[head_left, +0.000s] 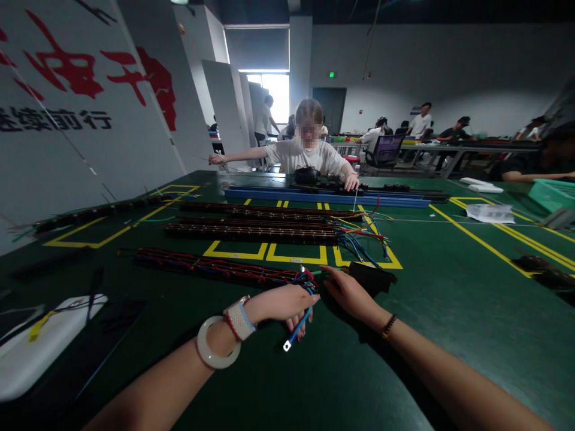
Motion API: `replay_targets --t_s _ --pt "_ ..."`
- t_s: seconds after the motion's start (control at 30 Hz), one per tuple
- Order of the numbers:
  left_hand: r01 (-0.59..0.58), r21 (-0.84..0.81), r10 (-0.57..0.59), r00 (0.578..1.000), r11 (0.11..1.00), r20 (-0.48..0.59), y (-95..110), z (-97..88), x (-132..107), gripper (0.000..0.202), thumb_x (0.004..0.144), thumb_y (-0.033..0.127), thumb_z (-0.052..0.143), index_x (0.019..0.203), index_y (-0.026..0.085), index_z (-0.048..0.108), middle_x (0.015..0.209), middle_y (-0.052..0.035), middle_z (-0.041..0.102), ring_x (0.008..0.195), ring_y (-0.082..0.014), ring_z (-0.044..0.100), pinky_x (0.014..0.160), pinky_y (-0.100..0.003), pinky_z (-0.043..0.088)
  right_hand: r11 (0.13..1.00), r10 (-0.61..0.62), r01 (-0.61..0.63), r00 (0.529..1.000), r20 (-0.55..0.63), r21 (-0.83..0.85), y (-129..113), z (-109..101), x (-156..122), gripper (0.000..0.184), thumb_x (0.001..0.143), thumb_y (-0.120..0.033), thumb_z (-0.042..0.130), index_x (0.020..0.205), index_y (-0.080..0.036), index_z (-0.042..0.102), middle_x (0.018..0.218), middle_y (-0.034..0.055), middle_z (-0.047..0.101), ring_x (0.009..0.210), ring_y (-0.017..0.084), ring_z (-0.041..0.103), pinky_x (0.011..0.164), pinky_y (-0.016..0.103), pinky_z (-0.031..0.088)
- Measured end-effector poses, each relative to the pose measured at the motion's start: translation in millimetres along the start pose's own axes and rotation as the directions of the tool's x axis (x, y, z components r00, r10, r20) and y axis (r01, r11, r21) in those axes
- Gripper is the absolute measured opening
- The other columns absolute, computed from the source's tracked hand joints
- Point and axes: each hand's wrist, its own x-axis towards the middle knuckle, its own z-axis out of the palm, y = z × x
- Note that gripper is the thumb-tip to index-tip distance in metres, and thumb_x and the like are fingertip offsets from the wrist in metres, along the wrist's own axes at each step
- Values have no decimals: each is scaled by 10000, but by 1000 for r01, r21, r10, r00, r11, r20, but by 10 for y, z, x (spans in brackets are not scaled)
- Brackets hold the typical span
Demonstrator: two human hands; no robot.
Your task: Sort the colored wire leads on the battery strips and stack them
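Observation:
My left hand [284, 301] is closed around the wire ends of a long black wiring harness [215, 266], which has red and blue wires along it. A blue cable [302, 323] with a metal ring lug hangs down across its fingers. Close by on the right, my right hand [353, 292] has its fingertips pinched at a green wire [318, 272] of the same bundle; the thumb's hold is partly hidden. Behind that hand lies a black sleeve-like piece [371, 277].
More black harnesses [256, 230] with coloured wire ends lie ahead, over yellow tape marks [296, 259]. A long blue channel [323, 196] crosses the far side, where a person [309, 152] handles a thin strand. A white case [49, 347] sits left; a green basket [554, 194] is right.

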Motion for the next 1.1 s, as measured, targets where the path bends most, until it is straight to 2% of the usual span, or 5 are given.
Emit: replay_targets --t_s 0.17,0.27,0.47,0.73,1.1 --pt "-113 186 150 969 976 -198 60 -174 -383 449 853 562 387 820 178 619 664 -50 653 600 -165 625 539 -258 458 999 -11 19 984 -180 40 -80 -99 -81 281 936 -291 425 1178 -174 507 1079 114 616 977 207 597 861 376 485" --pt "-133 383 293 870 914 -397 -87 -349 -676 382 848 531 442 946 206 617 865 -51 669 741 -173 632 637 -270 467 973 -216 230 931 -295 16 -356 -197 -201 168 928 -257 432 1062 -185 505 930 85 603 831 175 593 751 327 510" --pt "116 746 492 683 656 -539 -753 -824 -974 593 801 524 540 1302 228 428 1399 -100 416 1298 -272 374 1067 -422 299 768 -599 601 796 84 -220 -1260 39 -194 344 916 -243 454 1246 -144 465 1203 153 540 1137 222 489 947 369 447" --pt "285 879 563 682 383 -466 -1256 -1336 -1035 758 816 628 437 1435 238 240 1547 -121 132 1408 -305 165 1116 -515 153 750 -285 280 954 89 -599 -1158 524 462 649 813 -325 647 1330 -22 400 1271 257 493 1174 335 458 1018 508 333" --pt "198 940 585 742 277 -328 -1258 -1642 -764 768 814 661 400 1424 209 287 1529 -130 204 1406 -262 191 1130 -482 109 690 -47 100 995 93 -717 -760 294 369 310 881 -355 560 1050 -95 558 957 164 614 845 278 576 683 386 435"
